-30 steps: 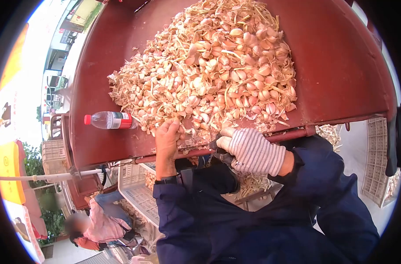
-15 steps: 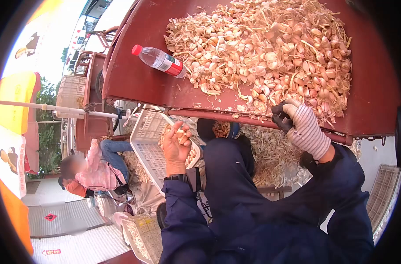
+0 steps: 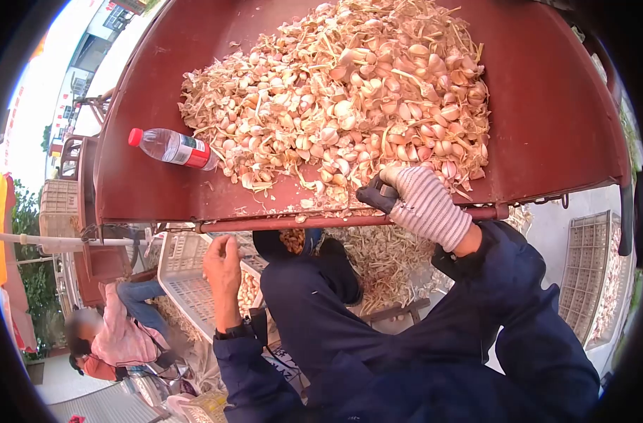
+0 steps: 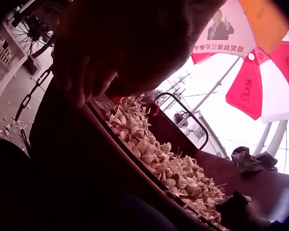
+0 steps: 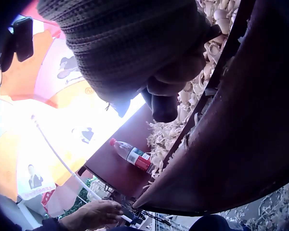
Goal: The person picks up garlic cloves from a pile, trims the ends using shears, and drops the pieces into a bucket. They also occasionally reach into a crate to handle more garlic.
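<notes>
My bare left hand [image 3: 223, 266] is raised beside the white plastic crate [image 3: 187, 285], its fingers loosely bent. In the right wrist view the left hand [image 5: 94, 214] appears below the cart's edge with nothing in it. On my right hand [image 3: 429, 204] is a striped knit glove; its fingers curl round a small dark object [image 3: 376, 194] whose kind I cannot tell. That hand hovers at the cart's near lip, against the pile of garlic cloves [image 3: 350, 106] with dry skins and stalks. More cloves [image 3: 248, 292] lie in the crate.
The red metal cart bed [image 3: 547, 113] holds the pile and a plastic bottle [image 3: 173, 148] lying on its side. Below stands a dark bucket [image 3: 268, 243] with cloves in it. Dry stalks [image 3: 385, 261] litter the ground. Another person [image 3: 120, 331] sits at the left.
A second ago my left hand was at the pile's edge; it then held several cloves over the crate. They are gone from it now. My right hand stays at the cart's lip.
</notes>
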The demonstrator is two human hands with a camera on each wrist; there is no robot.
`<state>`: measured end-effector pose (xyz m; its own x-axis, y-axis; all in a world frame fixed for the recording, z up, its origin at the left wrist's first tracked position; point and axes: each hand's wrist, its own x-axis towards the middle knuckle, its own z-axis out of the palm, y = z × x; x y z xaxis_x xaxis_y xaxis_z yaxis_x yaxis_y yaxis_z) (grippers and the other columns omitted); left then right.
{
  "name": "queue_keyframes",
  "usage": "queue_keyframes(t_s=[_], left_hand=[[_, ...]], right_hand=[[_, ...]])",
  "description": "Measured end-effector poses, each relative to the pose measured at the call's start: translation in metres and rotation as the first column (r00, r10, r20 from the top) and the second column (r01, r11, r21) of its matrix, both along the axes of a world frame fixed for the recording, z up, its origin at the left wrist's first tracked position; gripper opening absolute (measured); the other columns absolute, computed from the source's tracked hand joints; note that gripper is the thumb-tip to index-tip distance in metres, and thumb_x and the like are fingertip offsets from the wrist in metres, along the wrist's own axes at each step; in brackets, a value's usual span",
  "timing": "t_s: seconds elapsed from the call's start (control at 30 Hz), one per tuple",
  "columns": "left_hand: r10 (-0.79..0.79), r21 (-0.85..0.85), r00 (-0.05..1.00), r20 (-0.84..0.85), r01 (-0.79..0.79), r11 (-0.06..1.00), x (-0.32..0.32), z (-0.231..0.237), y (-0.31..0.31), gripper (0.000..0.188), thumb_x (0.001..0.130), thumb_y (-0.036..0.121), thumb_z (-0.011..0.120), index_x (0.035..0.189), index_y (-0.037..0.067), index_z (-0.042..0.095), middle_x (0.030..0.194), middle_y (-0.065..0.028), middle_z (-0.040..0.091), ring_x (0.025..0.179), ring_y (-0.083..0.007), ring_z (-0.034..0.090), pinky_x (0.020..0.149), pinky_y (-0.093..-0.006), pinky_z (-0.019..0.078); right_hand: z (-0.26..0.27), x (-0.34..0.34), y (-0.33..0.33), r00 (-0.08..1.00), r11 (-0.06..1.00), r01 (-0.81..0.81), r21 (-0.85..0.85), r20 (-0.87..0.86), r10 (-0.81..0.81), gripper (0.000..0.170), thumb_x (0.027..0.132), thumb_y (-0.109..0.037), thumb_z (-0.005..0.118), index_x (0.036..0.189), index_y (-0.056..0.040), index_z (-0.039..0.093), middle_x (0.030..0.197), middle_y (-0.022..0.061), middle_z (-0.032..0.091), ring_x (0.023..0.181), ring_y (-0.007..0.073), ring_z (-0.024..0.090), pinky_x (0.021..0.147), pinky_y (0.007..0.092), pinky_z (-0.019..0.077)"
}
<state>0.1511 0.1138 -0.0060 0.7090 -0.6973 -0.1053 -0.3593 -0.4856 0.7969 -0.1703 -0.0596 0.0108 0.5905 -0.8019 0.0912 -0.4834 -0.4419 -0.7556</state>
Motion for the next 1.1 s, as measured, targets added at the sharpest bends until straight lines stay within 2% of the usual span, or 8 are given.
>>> queue_keyframes(t_s=[0.23,0.47,0.53,0.57,0.6,0.63,0.77,1.1], left_hand=[[-0.556,0.177,0.677,0.483,0.546,0.819,-0.110,0.003,-0.122,0.016,0.078,0.009,0.066,0.090,-0.001,0.064,0.082,-0.0161,0.060,0.074,-0.0330,0.062,0.068,-0.0398,0.0497],[-0.520,0.179,0.621,0.586,0.527,0.831,-0.112,-0.013,-0.122,0.027,0.075,0.003,0.060,0.102,-0.001,0.060,0.088,-0.0200,0.058,0.081,-0.0398,0.058,0.076,-0.0466,0.0465],[-0.485,0.107,0.692,0.534,0.514,0.851,-0.104,-0.014,-0.118,0.027,0.079,0.000,0.058,0.106,-0.002,0.058,0.092,-0.0170,0.062,0.079,-0.0305,0.062,0.070,-0.0391,0.0495],[-0.397,-0.138,0.916,0.064,0.402,0.905,-0.102,-0.013,-0.111,0.026,0.082,0.000,0.057,0.108,-0.002,0.057,0.095,-0.0151,0.063,0.080,-0.0238,0.062,0.068,-0.0333,0.0494],[-0.285,-0.281,0.847,-0.449,0.170,0.945,-0.103,-0.008,-0.106,0.024,0.085,-0.001,0.056,0.109,-0.002,0.056,0.098,-0.0132,0.064,0.080,-0.0170,0.062,0.065,-0.0276,0.0493],[-0.326,-0.368,0.765,-0.556,0.124,0.921,-0.104,-0.004,-0.100,0.021,0.089,-0.001,0.054,0.110,-0.002,0.055,0.102,-0.0110,0.064,0.082,-0.0088,0.060,0.063,-0.0197,0.0470],[-0.424,-0.461,0.539,-0.728,0.072,0.884,-0.125,0.011,-0.086,0.024,0.088,-0.002,0.056,0.112,0.000,0.056,0.105,-0.0130,0.063,0.084,-0.0139,0.061,0.066,-0.0238,0.0493],[-0.478,-0.452,0.602,-0.640,0.208,0.867,-0.152,0.008,-0.074,0.028,0.085,-0.005,0.060,0.112,-0.002,0.058,0.105,-0.0122,0.064,0.090,-0.0155,0.062,0.079,-0.0271,0.0530]], right_hand=[[-0.007,-0.001,-0.005,0.998,0.994,-0.052,-0.092,0.037,0.055,0.043,0.084,-0.042,0.063,0.071,-0.0012,0.058,0.061,0.0172,0.056,0.059,0.0331,0.057,0.055,0.0430,0.0427],[-0.001,-0.010,-0.005,0.998,0.994,-0.064,-0.084,-0.012,0.063,0.044,0.084,-0.044,0.062,0.077,-0.0008,0.058,0.065,0.0191,0.057,0.062,0.0354,0.059,0.056,0.0439,0.0443],[0.001,-0.013,-0.004,0.997,0.993,-0.066,-0.101,-0.038,0.063,0.045,0.083,-0.044,0.063,0.085,0.0001,0.059,0.071,0.0211,0.059,0.069,0.0371,0.061,0.060,0.0444,0.0461],[0.003,-0.013,-0.005,0.993,0.994,-0.107,-0.038,-0.050,0.105,0.044,0.084,-0.041,0.063,0.096,0.0017,0.057,0.079,0.0229,0.060,0.075,0.0375,0.061,0.064,0.0449,0.0470],[0.000,-0.012,-0.003,0.994,0.994,-0.102,-0.036,-0.047,0.100,0.044,0.084,-0.041,0.063,0.096,0.0017,0.057,0.079,0.0229,0.060,0.075,0.0375,0.061,0.064,0.0449,0.0470],[-0.006,-0.011,0.000,0.995,0.993,-0.099,-0.060,0.011,0.100,0.043,0.084,-0.038,0.063,0.098,0.0023,0.057,0.081,0.0228,0.060,0.076,0.0371,0.061,0.065,0.0449,0.0471],[-0.010,-0.006,0.000,0.986,0.987,-0.146,-0.074,0.070,0.151,0.031,0.087,-0.029,0.056,0.092,0.0017,0.056,0.080,0.0221,0.060,0.074,0.0377,0.061,0.064,0.0467,0.0481],[-0.012,-0.003,0.002,0.966,0.964,-0.247,0.094,0.105,0.237,0.035,0.083,-0.027,0.065,0.103,-0.0006,0.057,0.087,0.0195,0.062,0.080,0.0366,0.062,0.069,0.0426,0.0492]])
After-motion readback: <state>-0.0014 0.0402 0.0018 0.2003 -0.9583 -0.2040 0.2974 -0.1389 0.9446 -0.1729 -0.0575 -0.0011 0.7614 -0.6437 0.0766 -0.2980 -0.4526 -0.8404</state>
